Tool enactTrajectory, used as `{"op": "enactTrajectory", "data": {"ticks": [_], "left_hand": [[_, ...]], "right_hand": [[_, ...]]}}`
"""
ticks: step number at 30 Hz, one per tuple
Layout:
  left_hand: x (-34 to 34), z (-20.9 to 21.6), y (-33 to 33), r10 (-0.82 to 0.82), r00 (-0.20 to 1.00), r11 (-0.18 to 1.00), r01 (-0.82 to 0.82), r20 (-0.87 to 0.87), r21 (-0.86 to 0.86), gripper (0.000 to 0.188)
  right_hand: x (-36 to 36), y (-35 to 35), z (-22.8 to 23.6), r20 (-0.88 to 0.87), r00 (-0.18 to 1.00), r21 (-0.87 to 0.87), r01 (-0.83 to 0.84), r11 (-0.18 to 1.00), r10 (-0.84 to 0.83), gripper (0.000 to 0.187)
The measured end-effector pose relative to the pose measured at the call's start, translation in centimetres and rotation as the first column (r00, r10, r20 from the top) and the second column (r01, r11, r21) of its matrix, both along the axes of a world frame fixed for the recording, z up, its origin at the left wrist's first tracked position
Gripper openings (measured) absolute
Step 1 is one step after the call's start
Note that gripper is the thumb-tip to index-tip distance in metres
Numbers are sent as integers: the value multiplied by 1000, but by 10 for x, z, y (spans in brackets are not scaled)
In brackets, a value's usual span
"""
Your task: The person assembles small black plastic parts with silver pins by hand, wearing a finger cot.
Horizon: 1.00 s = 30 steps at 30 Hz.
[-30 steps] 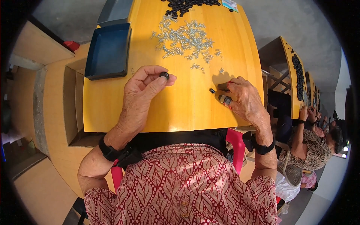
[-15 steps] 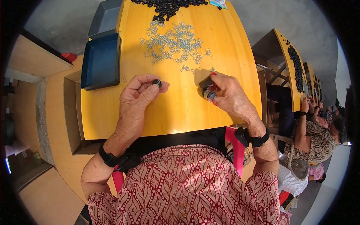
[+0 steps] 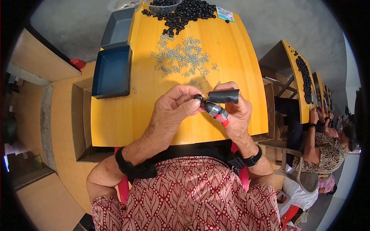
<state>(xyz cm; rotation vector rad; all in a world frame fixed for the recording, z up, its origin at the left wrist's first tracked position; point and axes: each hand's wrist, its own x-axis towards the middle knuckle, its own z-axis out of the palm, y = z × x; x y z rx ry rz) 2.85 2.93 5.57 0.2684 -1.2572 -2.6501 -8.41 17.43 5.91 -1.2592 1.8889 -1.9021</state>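
Note:
Between the thumb and forefinger of my left hand (image 3: 167,111) is a small round black plastic part (image 3: 199,97). My right hand (image 3: 239,115) meets it, its thumb and index finger brought together at the part. A black sleeve (image 3: 223,96) covers the right index finger, and black and red wrapping (image 3: 216,112) covers that thumb. Whatever the right fingertips pinch is hidden or too small to make out. Just beyond the hands lies a scattered pile of small silvery metal springs (image 3: 185,57). Farther off is a heap of black round parts (image 3: 189,15).
A dark blue tray (image 3: 112,73) and a grey tray (image 3: 117,27) stand along the table's left edge. Clear plastic tubs (image 3: 165,6) and a small packet (image 3: 225,14) sit at the far end of the yellow table (image 3: 243,65). Co-workers (image 3: 325,148) sit at tables on the right.
My left hand has moved right with the black part, and my right hand has turned and come in to meet it. The view has shifted, showing more of the table's far end.

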Motion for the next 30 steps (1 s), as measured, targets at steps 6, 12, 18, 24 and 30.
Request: {"op": "enactTrajectory", "data": {"ticks": [6, 12, 18, 24, 30], "left_hand": [[1, -4, -3, 29, 999, 996, -26, 26, -89, 21], [0, 0, -2, 24, 999, 988, -20, 25, -151, 21], [0, -7, -1, 11, 999, 994, -7, 33, -113, 22], [1, -8, -2, -49, 997, 998, 46, 61, 53, 24], [2, -15, -3, -87, 996, 994, 86, 19, 70, 23]], "right_hand": [[4, 4, 1, -134, 991, 113, 43, 993, -28, 27], [6, 8, -1, -173, 983, 97, 79, 992, -62, 26], [11, 7, -1, -253, 964, 119, 119, 986, -86, 27], [12, 6, 9, -490, 867, 91, 152, 984, -89, 29], [5, 8, 18, -714, 700, 128, 127, 984, 2, 24]]}}
